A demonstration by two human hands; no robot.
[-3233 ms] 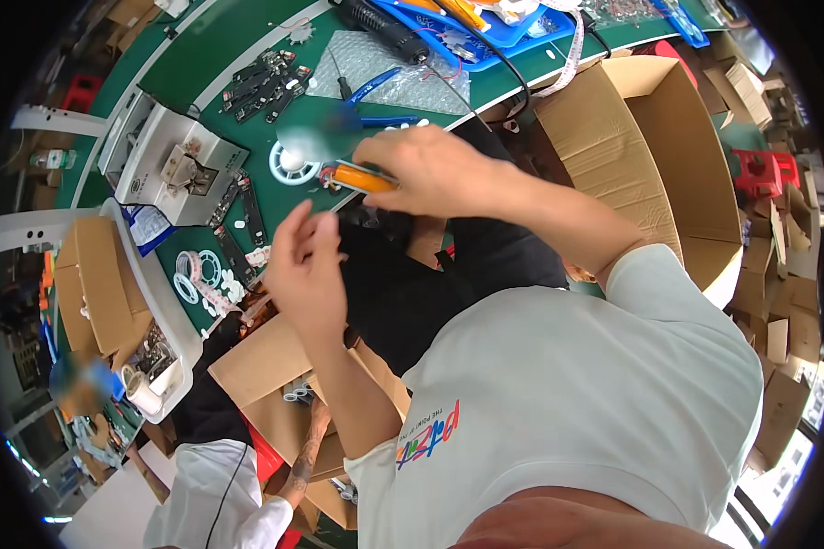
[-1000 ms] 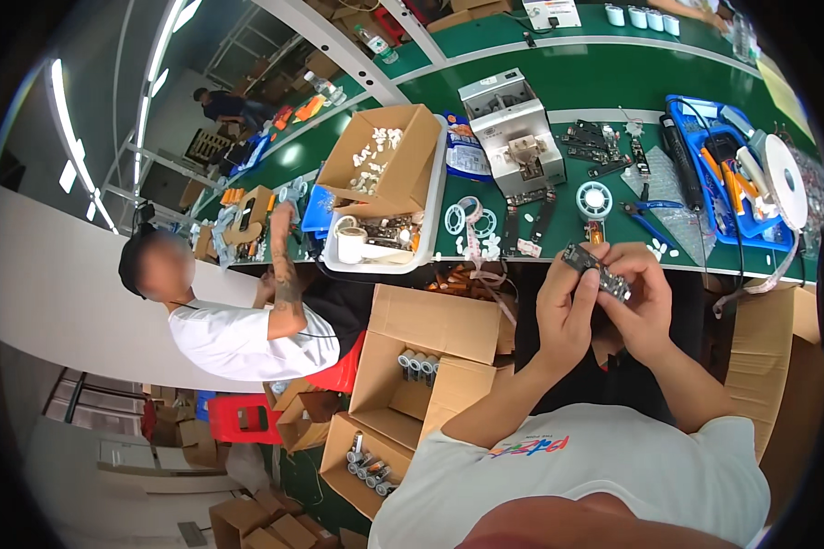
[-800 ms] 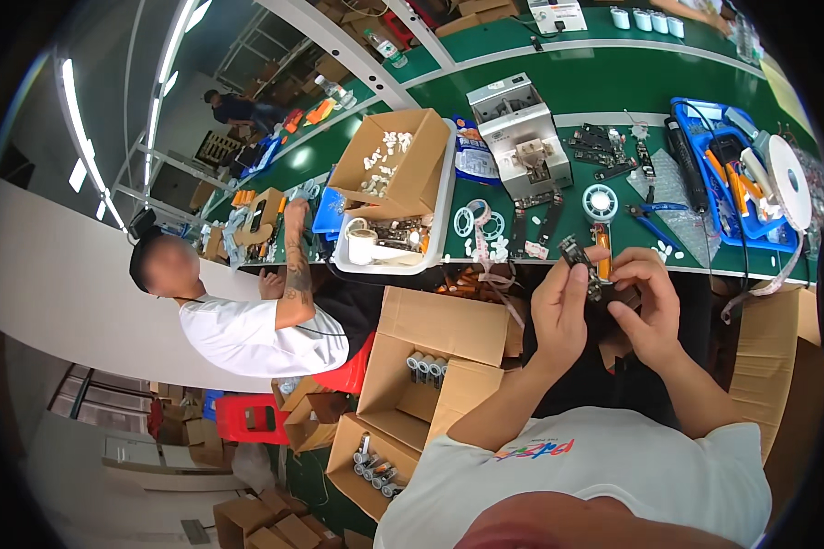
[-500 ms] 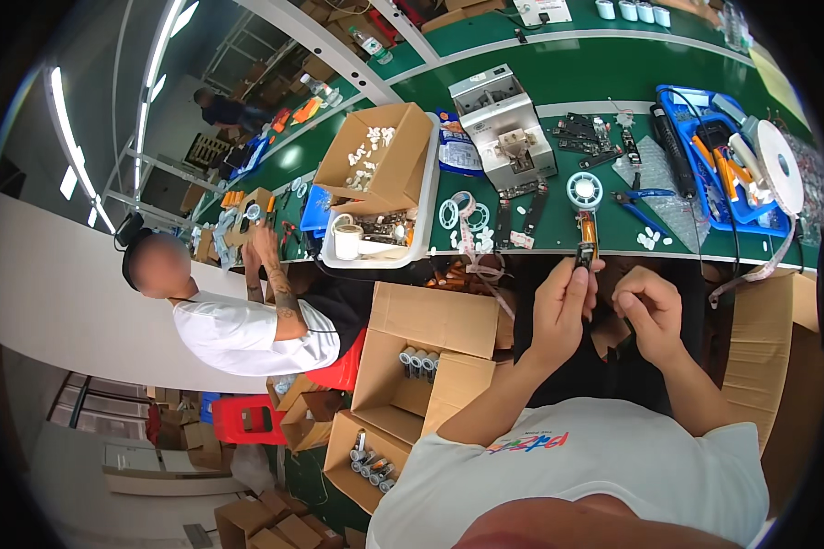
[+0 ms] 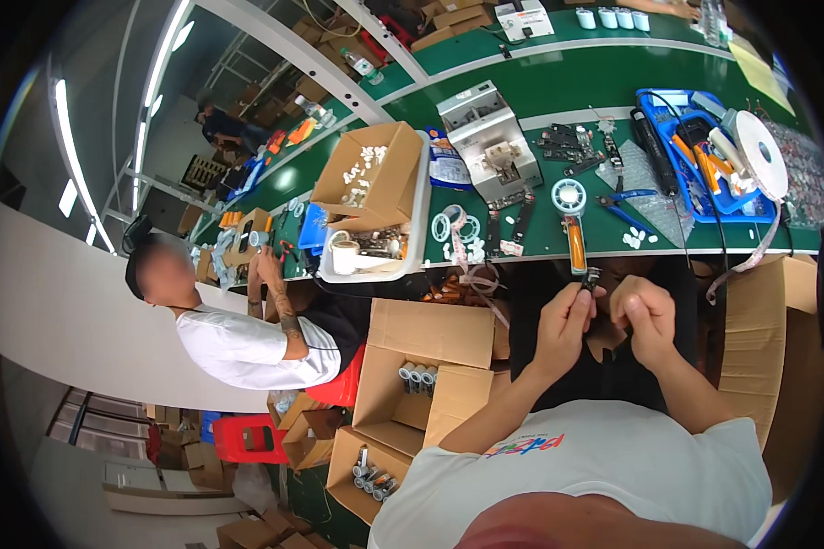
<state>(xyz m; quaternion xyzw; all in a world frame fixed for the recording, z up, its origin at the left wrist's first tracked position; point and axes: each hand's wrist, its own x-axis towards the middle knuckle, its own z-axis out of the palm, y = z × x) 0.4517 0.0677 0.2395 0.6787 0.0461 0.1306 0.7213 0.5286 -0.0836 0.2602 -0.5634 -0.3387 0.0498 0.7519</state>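
Green counter (image 5: pixel 613 78) runs across the far side of a workshop, crowded with tools and parts, with open cardboard boxes (image 5: pixel 412 366) stacked on the floor at the near left, likely so that parts stay within reach of the seated workers. A co-worker in a white shirt (image 5: pixel 247 343) sits at the left, hands up at the counter. On the right a blue tray (image 5: pixel 705 206) keeps hand tools and a white tape reel (image 5: pixel 760 156) together. An orange-handled screwdriver (image 5: pixel 576 247) lies at the counter's near edge, just beyond the hands. The person's left hand (image 5: pixel 563 325) pinches a small dark part (image 5: pixel 591 276) at the fingertips, raised close to the counter's edge, probably for a clear look. The right hand (image 5: pixel 648 311) is curled into a loose fist beside it; whether that grip holds anything cannot be told. The part is too small to identify.
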